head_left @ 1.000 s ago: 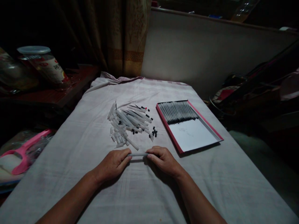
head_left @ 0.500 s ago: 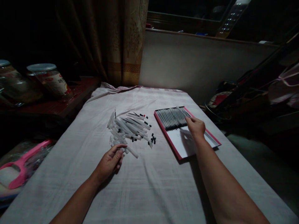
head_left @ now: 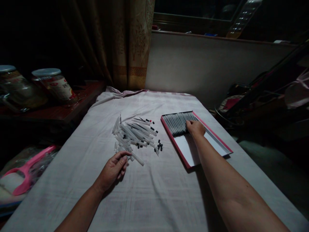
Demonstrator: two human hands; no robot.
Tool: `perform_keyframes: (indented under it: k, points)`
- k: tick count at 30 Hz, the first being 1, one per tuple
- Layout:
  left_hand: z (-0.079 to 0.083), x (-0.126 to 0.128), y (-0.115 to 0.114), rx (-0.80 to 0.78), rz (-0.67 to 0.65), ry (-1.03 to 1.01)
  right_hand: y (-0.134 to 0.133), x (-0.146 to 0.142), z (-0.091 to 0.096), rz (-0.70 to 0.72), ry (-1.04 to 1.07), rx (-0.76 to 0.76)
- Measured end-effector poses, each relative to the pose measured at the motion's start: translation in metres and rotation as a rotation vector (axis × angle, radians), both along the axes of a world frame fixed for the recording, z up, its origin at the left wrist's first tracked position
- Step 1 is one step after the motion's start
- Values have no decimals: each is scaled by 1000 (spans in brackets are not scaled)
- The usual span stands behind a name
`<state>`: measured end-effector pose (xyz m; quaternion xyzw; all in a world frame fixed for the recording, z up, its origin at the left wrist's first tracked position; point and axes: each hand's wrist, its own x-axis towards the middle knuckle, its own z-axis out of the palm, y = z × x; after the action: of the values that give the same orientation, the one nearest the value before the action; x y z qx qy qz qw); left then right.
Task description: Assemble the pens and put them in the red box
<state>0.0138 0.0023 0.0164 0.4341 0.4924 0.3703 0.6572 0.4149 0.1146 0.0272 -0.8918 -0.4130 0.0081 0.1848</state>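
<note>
A loose pile of clear pen tubes [head_left: 134, 132] with small black caps [head_left: 159, 146] lies on the cloth-covered table [head_left: 154, 193]. My left hand [head_left: 113, 169] rests just in front of the pile, fingers loosely spread, its tips beside a stray tube [head_left: 137, 159] and holding nothing. A flat red-edged tray [head_left: 212, 138] sits to the right with a neat row of finished pens [head_left: 176, 122] at its far end. My right hand [head_left: 196, 127] reaches into the tray, fingers curled down onto the row's near right end. What is under them is hidden.
Two lidded jars [head_left: 54, 84] stand on a dark wooden shelf at the left. A pink plastic tool [head_left: 26, 167] lies low at the left edge. A curtain [head_left: 130, 45] and a pale wall stand behind the table. Dark clutter fills the right side.
A second ago both hands held one pen between them near the front. My right hand then carried it to the tray and now sits on the pen row. My left hand stayed by the pile.
</note>
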Motion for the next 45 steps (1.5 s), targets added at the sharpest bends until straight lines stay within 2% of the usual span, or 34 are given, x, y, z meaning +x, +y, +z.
perform_keyframes:
  k: [5, 7, 9, 11, 14, 18, 25, 27, 29, 32, 34, 37, 39, 40, 43, 45]
  points:
    - [2, 1, 0, -1, -3, -1, -17, -16, 17, 95, -79, 37]
    - [4, 2, -1, -3, 3, -2, -25, -36, 26, 227, -116, 96]
    - [4, 2, -1, -2, 0, -1, -32, -63, 33, 446, -123, 122]
    - [3, 2, -1, -1, -7, 5, -37, -93, 37, 647, -136, 39]
    - [1, 1, -1, 4, -7, 10, -38, -131, 35, 767, -185, -154]
    - [0, 1, -1, 14, 0, 0, -34, -153, 25, 748, -195, -236]
    - [-3, 2, -1, 24, -26, 4, -41, -145, 24, 623, -155, -200]
    - [-4, 2, -3, 151, 17, 81, -53, -144, 24, 596, -60, -112]
    - [-3, 2, -7, 443, 102, 265, -70, -148, 22, 631, 152, 43]
    - [2, 2, -12, 966, 186, 626, -99, -162, 18, 804, 429, 215]
    - [4, 2, -13, 1169, 168, 820, -112, -170, 18, 943, 536, 221]
    - [2, 0, -12, 1273, 21, 972, -112, -173, 21, 1072, 705, 179]
    - [-3, -2, -10, 1292, -56, 1002, -100, -169, 21, 1047, 736, 141]
    - [-7, -2, -8, 1294, -55, 1011, -91, -165, 21, 999, 685, 106]
    - [-15, -4, -5, 1305, 12, 1012, -62, -156, 19, 763, 295, -48]
    - [-18, -5, -4, 1305, 53, 998, -46, -154, 16, 659, 142, -115]
